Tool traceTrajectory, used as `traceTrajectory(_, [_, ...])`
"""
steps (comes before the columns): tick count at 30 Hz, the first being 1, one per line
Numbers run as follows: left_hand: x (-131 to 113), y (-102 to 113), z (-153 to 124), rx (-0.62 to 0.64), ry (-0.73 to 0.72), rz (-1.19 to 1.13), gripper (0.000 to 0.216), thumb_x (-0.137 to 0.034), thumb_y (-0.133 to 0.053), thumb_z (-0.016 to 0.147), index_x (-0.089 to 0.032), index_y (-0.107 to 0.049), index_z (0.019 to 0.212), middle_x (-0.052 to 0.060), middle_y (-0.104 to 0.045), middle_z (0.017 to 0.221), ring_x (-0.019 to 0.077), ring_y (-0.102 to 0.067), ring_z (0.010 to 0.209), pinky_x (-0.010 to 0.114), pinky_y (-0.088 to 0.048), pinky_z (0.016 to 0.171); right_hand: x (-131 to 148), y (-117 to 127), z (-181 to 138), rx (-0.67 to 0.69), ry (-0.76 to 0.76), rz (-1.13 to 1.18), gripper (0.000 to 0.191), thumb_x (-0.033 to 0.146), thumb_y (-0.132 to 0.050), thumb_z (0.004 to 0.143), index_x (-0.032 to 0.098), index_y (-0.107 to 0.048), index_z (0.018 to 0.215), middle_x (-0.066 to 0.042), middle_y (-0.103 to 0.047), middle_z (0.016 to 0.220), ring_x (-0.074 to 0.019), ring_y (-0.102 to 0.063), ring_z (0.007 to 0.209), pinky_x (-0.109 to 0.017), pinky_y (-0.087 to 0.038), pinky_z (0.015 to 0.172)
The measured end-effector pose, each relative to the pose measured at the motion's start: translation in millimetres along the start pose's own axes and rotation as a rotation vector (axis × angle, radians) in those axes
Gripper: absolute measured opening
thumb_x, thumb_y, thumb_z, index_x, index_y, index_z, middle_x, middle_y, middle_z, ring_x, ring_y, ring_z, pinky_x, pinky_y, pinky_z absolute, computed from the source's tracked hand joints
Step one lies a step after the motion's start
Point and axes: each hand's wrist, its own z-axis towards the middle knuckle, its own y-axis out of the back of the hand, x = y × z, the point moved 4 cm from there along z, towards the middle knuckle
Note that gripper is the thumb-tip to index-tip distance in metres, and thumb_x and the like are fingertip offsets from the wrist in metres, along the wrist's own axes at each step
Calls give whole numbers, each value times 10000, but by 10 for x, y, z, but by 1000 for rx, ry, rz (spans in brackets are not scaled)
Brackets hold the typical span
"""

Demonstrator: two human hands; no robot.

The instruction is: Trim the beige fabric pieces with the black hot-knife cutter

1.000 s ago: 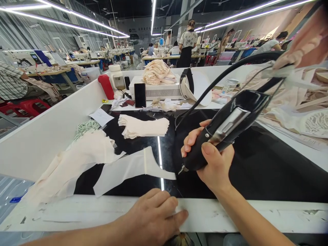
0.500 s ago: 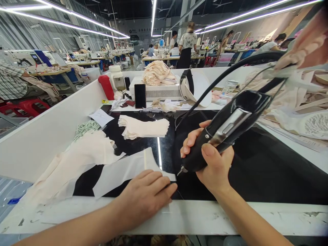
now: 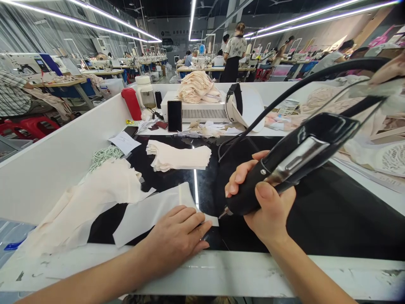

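My right hand (image 3: pixel 268 207) is wrapped round a black corded handheld tool (image 3: pixel 284 164) with a silver side plate. The tool slants down to the left, and its pointed metal tip (image 3: pixel 224 212) is just beside the narrow right end of a white cloth piece (image 3: pixel 148 213). On that cloth my left hand (image 3: pixel 180 230) lies flat, fingers stretched and pressing near the narrow end. A stack of pale pink cloth pieces (image 3: pixel 179 156) lies behind it on the black glossy surface (image 3: pixel 341 211). More pale cloth (image 3: pixel 85 202) is spread at the left.
At the back stand a phone (image 3: pixel 174 116), a red bottle (image 3: pixel 131 103), a white vented box (image 3: pixel 202 112) with cloth on top and a white visor (image 3: pixel 248 107). A black cable (image 3: pixel 284 90) arches at the right. Other people sit or stand at sewing tables beyond.
My right hand and the tool have shifted slightly right in view, with the tool's rear end further right. My left hand has drawn slightly back to the left along the cloth.
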Motion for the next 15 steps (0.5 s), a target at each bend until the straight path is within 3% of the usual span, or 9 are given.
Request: traceTrajectory(15, [0,12,7,4,24,-36,316,-404,-582,1238,-149,-687,1392,63,-773,1224,257,-708,1137,404,-565,1007,-17,-8,5,-5,-10,32,487,486,-1016,832,286,-718,1162,66,-735,795,-123,-637,552,-247,-588,501])
